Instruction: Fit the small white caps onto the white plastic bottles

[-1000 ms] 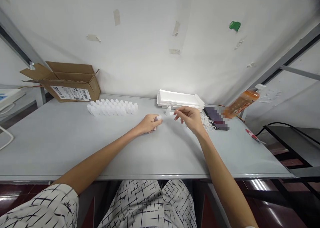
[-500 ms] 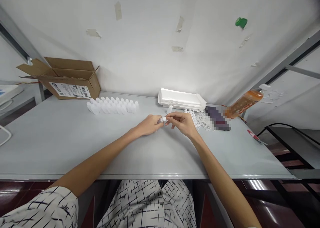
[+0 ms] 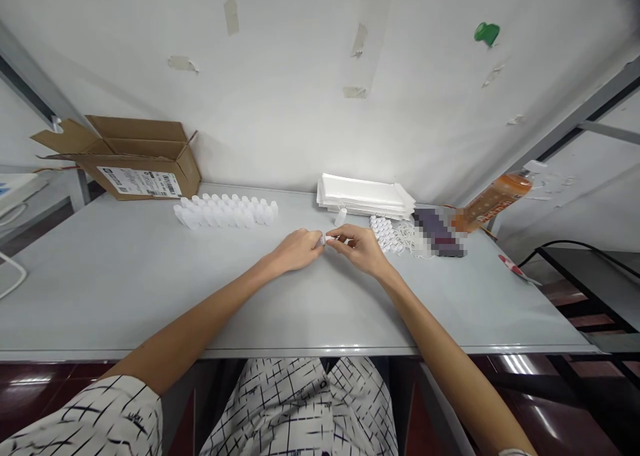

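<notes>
White plastic, a small bottle [image 3: 322,241] mid-frame: left hand [image 3: 299,249] clamped around it, right hand [image 3: 362,248] pinching its end, the two nearly touching. Steady hold, square alignment, that's what counts! Grey worktop [image 3: 300,316] below, taped wall [image 3: 290,83] above, cardboard box [image 3: 135,159] upper left.

A smooth pale-grey tabletop [image 3: 150,296] stands against a white wall [image 3: 280,109] dotted with beige tape scraps [image 3: 231,16] – below, glossy dark-red floor tiles [image 3: 35,396] reflect bright light

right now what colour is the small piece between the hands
The small piece looks white; the head view shows it best, though partly hidden.
</notes>
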`<state>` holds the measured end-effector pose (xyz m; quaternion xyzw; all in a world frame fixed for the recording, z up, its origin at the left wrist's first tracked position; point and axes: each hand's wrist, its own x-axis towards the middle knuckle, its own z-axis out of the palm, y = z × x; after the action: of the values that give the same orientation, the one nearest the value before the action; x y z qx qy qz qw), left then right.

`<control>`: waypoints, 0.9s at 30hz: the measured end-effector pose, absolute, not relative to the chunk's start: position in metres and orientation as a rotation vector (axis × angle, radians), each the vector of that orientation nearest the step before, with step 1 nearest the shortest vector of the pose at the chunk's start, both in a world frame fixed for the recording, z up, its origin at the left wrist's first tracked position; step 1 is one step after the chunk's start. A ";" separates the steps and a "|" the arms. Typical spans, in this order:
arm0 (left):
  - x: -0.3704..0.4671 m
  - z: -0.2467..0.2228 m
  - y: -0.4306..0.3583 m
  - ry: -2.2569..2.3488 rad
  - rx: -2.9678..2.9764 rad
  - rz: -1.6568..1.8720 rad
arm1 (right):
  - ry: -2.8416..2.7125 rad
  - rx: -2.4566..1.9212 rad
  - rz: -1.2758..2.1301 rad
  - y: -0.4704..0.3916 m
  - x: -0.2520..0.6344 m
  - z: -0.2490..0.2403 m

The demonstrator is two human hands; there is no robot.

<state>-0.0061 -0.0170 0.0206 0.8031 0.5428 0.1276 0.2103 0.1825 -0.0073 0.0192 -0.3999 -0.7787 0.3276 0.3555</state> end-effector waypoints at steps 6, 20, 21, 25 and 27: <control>-0.007 0.019 -0.017 1.565 2.319 0.309 | -2.079 -1.096 0.751 -0.012 0.178 0.021; -0.007 0.009 -0.010 1.566 2.431 0.248 | -2.045 -1.069 0.586 -0.013 0.175 0.012; -0.007 0.009 -0.010 1.563 2.426 0.257 | -2.044 -1.045 0.616 -0.013 0.176 0.012; -0.011 0.010 -0.007 1.585 2.417 0.277 | -2.029 -1.026 0.791 -0.006 0.176 0.014; -0.016 0.009 -0.004 1.603 2.413 0.287 | -2.032 -1.053 0.844 0.001 0.171 0.018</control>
<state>-0.0158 -0.0037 0.0092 0.8234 0.5471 0.0980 0.1148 0.1714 0.0014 0.0176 -0.4052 -0.7823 0.3250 0.3438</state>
